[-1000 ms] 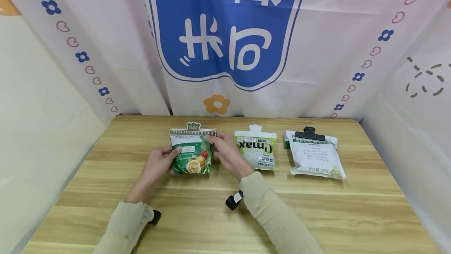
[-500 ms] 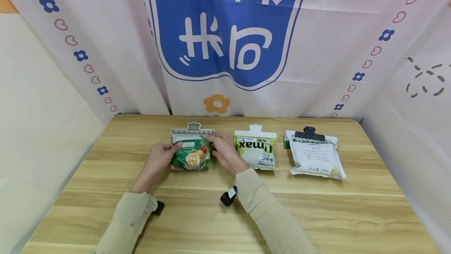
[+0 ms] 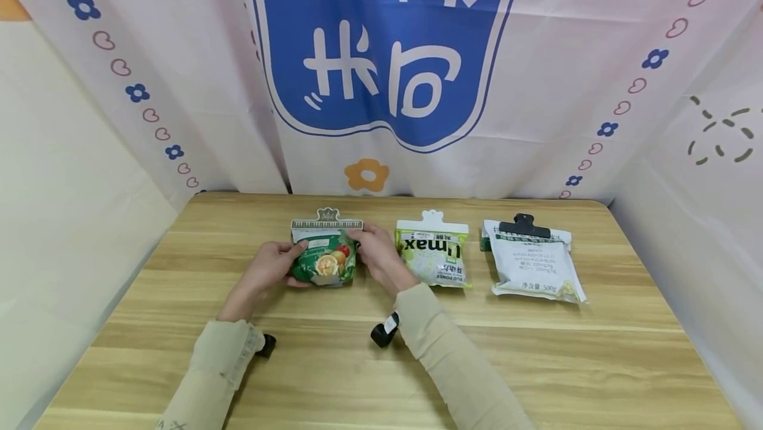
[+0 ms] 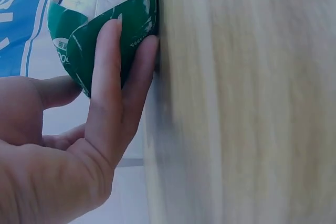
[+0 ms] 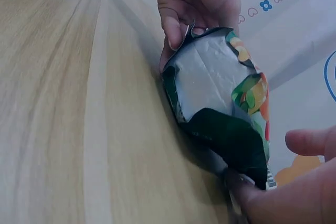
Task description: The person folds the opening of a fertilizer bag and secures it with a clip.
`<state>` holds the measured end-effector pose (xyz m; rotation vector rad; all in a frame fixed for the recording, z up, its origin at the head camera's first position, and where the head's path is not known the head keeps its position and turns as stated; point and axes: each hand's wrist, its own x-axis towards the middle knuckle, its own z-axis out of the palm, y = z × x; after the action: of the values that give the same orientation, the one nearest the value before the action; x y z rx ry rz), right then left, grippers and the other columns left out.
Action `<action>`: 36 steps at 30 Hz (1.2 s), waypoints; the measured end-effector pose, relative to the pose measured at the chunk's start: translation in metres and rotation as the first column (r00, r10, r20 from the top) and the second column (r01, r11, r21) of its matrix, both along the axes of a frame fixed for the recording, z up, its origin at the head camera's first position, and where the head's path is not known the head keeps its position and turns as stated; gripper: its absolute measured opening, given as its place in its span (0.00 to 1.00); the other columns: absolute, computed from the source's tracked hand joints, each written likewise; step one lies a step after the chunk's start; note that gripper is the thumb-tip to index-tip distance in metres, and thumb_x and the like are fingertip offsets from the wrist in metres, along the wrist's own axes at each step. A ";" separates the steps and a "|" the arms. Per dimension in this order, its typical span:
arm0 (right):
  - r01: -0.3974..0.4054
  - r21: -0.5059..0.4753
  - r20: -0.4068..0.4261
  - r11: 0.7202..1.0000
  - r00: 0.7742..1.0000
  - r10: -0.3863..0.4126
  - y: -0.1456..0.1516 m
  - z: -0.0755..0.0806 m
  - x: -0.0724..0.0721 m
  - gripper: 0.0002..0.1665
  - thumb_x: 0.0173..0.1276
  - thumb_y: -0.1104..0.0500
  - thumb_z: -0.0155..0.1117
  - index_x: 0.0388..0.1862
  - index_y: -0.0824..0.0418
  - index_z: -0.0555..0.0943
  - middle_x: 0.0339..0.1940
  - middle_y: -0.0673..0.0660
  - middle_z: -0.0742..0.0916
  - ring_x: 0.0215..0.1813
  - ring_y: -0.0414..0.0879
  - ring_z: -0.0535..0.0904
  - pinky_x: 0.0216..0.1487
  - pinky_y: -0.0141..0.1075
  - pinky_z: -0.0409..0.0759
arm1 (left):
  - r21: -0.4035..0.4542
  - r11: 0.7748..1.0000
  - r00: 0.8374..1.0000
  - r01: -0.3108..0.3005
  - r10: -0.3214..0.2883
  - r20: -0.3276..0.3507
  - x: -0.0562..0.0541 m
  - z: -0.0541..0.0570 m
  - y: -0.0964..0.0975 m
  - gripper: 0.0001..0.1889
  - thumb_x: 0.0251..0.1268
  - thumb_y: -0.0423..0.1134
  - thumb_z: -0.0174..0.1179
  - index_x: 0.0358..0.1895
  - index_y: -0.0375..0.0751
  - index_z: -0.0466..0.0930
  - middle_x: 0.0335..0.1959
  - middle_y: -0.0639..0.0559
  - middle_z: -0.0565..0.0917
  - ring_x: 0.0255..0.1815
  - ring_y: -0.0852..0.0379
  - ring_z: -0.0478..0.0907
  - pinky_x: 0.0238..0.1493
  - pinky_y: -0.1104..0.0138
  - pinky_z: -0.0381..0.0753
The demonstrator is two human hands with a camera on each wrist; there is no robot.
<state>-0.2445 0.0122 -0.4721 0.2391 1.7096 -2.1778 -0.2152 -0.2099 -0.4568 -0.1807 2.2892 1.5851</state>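
A green bag (image 3: 318, 264) printed with fruit lies at the left of the table, its far end closed by a wide clip (image 3: 327, 224) with a ruler-like edge. My left hand (image 3: 271, 266) grips the bag's left side, thumb on top; in the left wrist view, fingers (image 4: 107, 72) lie along its folded green end. Near the clip, my right hand (image 3: 379, 254) pinches the bag's upper right corner. The right wrist view shows the bag's silvery folded end (image 5: 210, 77) facing the camera, with my right hand (image 5: 299, 187) at lower right.
Right of it lies a yellow-green bag (image 3: 435, 261) with a white clip (image 3: 432, 222). A larger white bag (image 3: 533, 268) with a black clip (image 3: 524, 226) lies further right. A printed curtain (image 3: 536, 118) hangs behind the wooden table (image 3: 536, 364).
The green bag's near end has drawn back toward the clip, so the bag looks shorter. My left hand has shifted slightly along it, and the right forearm has moved a little left.
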 end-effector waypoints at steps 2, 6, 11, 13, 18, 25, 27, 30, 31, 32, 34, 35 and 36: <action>0.000 0.031 -0.003 1.000 1.000 0.000 0.000 0.001 0.000 0.31 0.80 0.56 0.62 0.77 0.64 0.70 0.71 0.60 0.82 0.75 0.55 0.77 0.82 0.50 0.69 | 0.011 1.000 1.000 0.009 -0.009 0.005 0.000 0.000 0.000 0.31 0.87 0.49 0.47 0.70 0.20 0.69 0.45 0.38 0.88 0.33 0.56 0.91 0.41 0.60 0.92; 0.004 0.078 0.004 0.997 1.000 -0.005 -0.001 0.003 0.001 0.32 0.78 0.56 0.63 0.77 0.64 0.71 0.71 0.60 0.82 0.75 0.56 0.76 0.82 0.50 0.69 | 0.026 0.999 1.000 0.023 -0.023 0.021 0.000 -0.002 -0.002 0.32 0.88 0.50 0.45 0.73 0.19 0.65 0.53 0.31 0.85 0.36 0.54 0.92 0.44 0.59 0.92; 0.010 0.104 0.018 0.995 1.000 -0.012 -0.001 0.006 0.003 0.32 0.77 0.55 0.64 0.75 0.65 0.72 0.76 0.62 0.78 0.81 0.60 0.69 0.85 0.53 0.63 | 0.035 0.999 0.999 0.024 -0.025 0.041 0.001 -0.002 -0.002 0.35 0.88 0.51 0.45 0.76 0.20 0.61 0.61 0.25 0.81 0.39 0.52 0.92 0.46 0.59 0.92; 0.012 0.103 0.024 0.995 1.000 -0.015 0.000 0.007 0.004 0.32 0.77 0.56 0.64 0.75 0.66 0.72 0.77 0.63 0.76 0.82 0.61 0.66 0.86 0.54 0.61 | 0.036 0.999 0.999 0.021 -0.023 0.043 0.002 -0.002 -0.001 0.35 0.88 0.51 0.45 0.76 0.20 0.60 0.63 0.24 0.79 0.39 0.52 0.92 0.46 0.60 0.92; 0.011 0.117 0.029 0.993 0.999 -0.015 0.000 0.010 0.005 0.34 0.78 0.55 0.63 0.77 0.67 0.69 0.77 0.63 0.76 0.82 0.61 0.66 0.86 0.54 0.61 | 0.024 1.000 0.999 0.012 -0.013 0.045 0.002 -0.001 0.000 0.34 0.88 0.50 0.45 0.77 0.20 0.59 0.63 0.23 0.77 0.38 0.54 0.91 0.46 0.60 0.92; 0.007 0.142 0.039 0.990 0.999 -0.013 0.001 0.011 0.004 0.33 0.78 0.53 0.63 0.77 0.65 0.71 0.79 0.62 0.74 0.82 0.62 0.66 0.86 0.56 0.58 | -0.102 0.995 1.000 0.013 -0.010 0.027 0.001 0.000 0.000 0.33 0.87 0.51 0.47 0.75 0.22 0.65 0.47 0.37 0.84 0.31 0.59 0.86 0.39 0.65 0.92; 0.005 0.140 0.042 0.990 0.999 -0.011 0.002 0.010 0.004 0.33 0.78 0.53 0.63 0.76 0.65 0.71 0.79 0.62 0.74 0.82 0.61 0.66 0.86 0.55 0.59 | -0.136 0.990 1.000 0.020 -0.016 0.023 0.002 0.000 0.000 0.33 0.87 0.51 0.47 0.74 0.22 0.66 0.44 0.41 0.84 0.29 0.60 0.84 0.36 0.66 0.91; 0.007 0.139 0.041 0.990 0.999 -0.013 0.002 0.009 0.002 0.31 0.78 0.53 0.64 0.74 0.65 0.74 0.75 0.61 0.78 0.79 0.59 0.70 0.85 0.52 0.63 | -0.143 0.989 0.999 0.028 -0.025 0.024 0.001 0.000 0.000 0.33 0.87 0.51 0.47 0.75 0.22 0.66 0.42 0.43 0.83 0.29 0.60 0.83 0.35 0.67 0.91; 0.010 0.139 0.038 0.990 0.999 -0.016 0.001 0.008 0.002 0.30 0.77 0.54 0.64 0.72 0.66 0.75 0.73 0.62 0.80 0.77 0.58 0.73 0.84 0.51 0.65 | -0.142 0.990 0.999 0.027 -0.024 0.027 0.001 0.001 0.000 0.33 0.87 0.51 0.47 0.75 0.23 0.66 0.41 0.43 0.83 0.29 0.60 0.82 0.35 0.67 0.90; 0.013 0.137 0.036 0.991 0.999 -0.018 0.001 0.008 0.001 0.29 0.77 0.54 0.64 0.72 0.66 0.76 0.72 0.62 0.81 0.76 0.57 0.74 0.83 0.51 0.67 | -0.142 0.989 0.999 0.027 -0.023 0.027 0.001 0.001 0.000 0.33 0.87 0.52 0.47 0.75 0.23 0.66 0.42 0.43 0.83 0.29 0.60 0.82 0.35 0.67 0.90; 0.019 0.130 0.033 0.991 0.999 -0.024 0.002 0.008 0.001 0.28 0.77 0.55 0.65 0.71 0.67 0.76 0.70 0.62 0.82 0.73 0.56 0.77 0.80 0.49 0.70 | -0.143 0.989 0.999 0.031 -0.027 0.028 0.002 0.001 0.000 0.33 0.87 0.52 0.47 0.75 0.23 0.66 0.42 0.44 0.83 0.30 0.60 0.82 0.35 0.68 0.90; 0.025 0.124 0.035 0.992 0.999 -0.029 0.002 0.008 0.001 0.29 0.77 0.55 0.65 0.71 0.67 0.76 0.70 0.63 0.82 0.72 0.56 0.77 0.80 0.49 0.71 | -0.145 0.989 0.999 0.032 -0.028 0.030 0.002 0.001 -0.001 0.33 0.87 0.52 0.47 0.75 0.23 0.66 0.43 0.44 0.83 0.30 0.60 0.81 0.35 0.68 0.89; 0.028 0.118 0.035 0.993 0.999 -0.033 0.003 0.009 0.001 0.30 0.77 0.55 0.65 0.72 0.68 0.75 0.72 0.63 0.80 0.73 0.57 0.77 0.80 0.49 0.71 | -0.148 0.989 0.999 0.033 -0.029 0.032 0.003 0.002 -0.001 0.34 0.87 0.53 0.47 0.75 0.23 0.66 0.43 0.43 0.83 0.30 0.60 0.81 0.35 0.68 0.89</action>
<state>-0.2433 0.0150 -0.4636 0.3363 1.8271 -2.0829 -0.2127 -0.2109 -0.4549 -0.2037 2.3751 1.3883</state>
